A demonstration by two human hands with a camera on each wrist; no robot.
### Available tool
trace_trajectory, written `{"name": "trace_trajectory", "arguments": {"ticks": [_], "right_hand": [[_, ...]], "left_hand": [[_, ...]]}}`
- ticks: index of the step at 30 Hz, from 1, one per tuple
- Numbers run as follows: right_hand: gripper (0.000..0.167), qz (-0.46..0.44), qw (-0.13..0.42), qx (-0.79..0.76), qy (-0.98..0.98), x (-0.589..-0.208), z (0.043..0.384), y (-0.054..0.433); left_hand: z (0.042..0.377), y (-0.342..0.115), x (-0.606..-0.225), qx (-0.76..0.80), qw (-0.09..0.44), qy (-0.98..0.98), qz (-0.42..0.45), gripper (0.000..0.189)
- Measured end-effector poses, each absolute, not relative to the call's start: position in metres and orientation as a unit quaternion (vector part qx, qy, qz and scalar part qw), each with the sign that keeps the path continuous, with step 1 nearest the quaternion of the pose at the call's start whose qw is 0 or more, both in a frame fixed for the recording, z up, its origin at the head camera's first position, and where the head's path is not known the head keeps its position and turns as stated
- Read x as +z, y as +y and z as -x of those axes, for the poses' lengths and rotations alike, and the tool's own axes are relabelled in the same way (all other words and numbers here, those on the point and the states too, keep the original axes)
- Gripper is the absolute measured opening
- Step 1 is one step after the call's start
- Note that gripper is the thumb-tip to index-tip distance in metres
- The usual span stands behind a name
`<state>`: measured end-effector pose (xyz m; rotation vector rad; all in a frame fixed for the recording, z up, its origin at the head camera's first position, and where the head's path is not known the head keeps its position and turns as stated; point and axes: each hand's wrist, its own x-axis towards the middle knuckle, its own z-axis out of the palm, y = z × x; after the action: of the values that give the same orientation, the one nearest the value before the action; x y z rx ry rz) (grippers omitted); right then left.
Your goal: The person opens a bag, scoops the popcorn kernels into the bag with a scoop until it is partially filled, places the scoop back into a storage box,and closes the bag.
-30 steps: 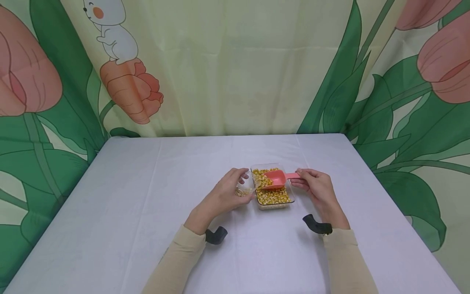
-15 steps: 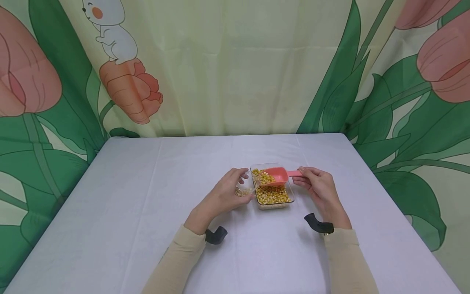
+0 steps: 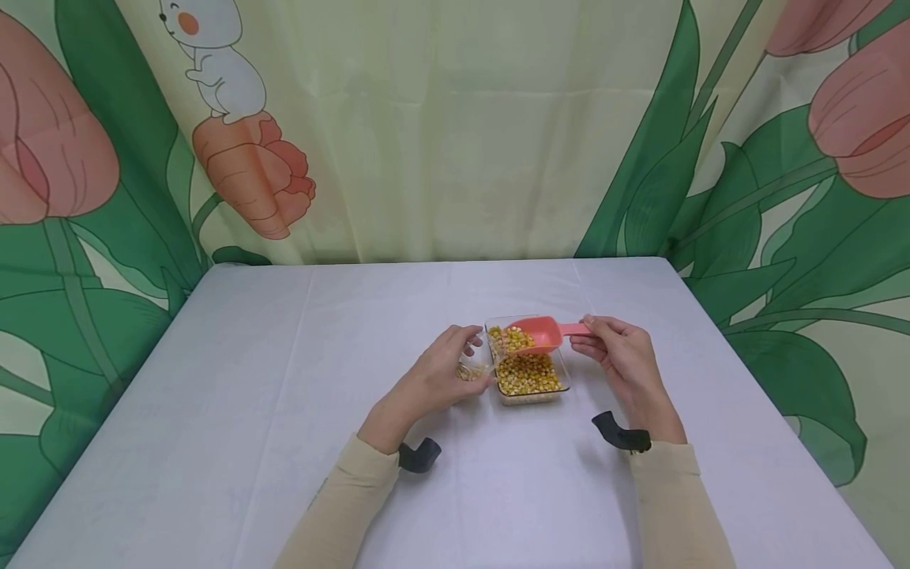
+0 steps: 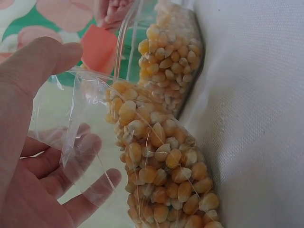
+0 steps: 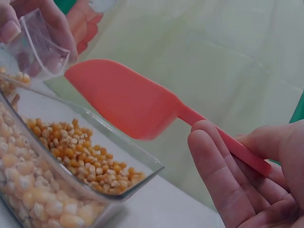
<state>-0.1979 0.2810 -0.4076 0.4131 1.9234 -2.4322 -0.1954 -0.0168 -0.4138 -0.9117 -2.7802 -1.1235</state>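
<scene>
Over white cloth (image 3: 213,442), the right hand (image 3: 620,356) pinches the pink scoop (image 3: 546,335) by its handle, long axis running left above the glass box (image 3: 533,401) toward the clear bag (image 3: 472,371) the left hand (image 3: 435,371) grips

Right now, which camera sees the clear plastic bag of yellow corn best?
The left wrist view: that clear plastic bag looks biggest and least covered. The head view shows it small, partly behind the left hand; the right wrist view cuts most off.
</scene>
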Motion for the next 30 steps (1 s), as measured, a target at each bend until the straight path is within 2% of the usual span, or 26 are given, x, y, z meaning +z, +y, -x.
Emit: {"name": "trace_trajectory", "arguments": {"ticks": [11, 30], "right_hand": [[0.042, -0.098, -0.001, -0.77, 0.631, -0.391, 0.194, 0.275], [0.031, -0.048, -0.022, -0.715, 0.697, -0.38, 0.19, 0.256]], "left_hand": [[0.196, -0.015, -0.416, -0.366, 0.006, -0.882, 0.297, 0.074], [0.197, -0.014, -0.418, -0.356, 0.013, -0.885, 0.301, 0.075]]}}
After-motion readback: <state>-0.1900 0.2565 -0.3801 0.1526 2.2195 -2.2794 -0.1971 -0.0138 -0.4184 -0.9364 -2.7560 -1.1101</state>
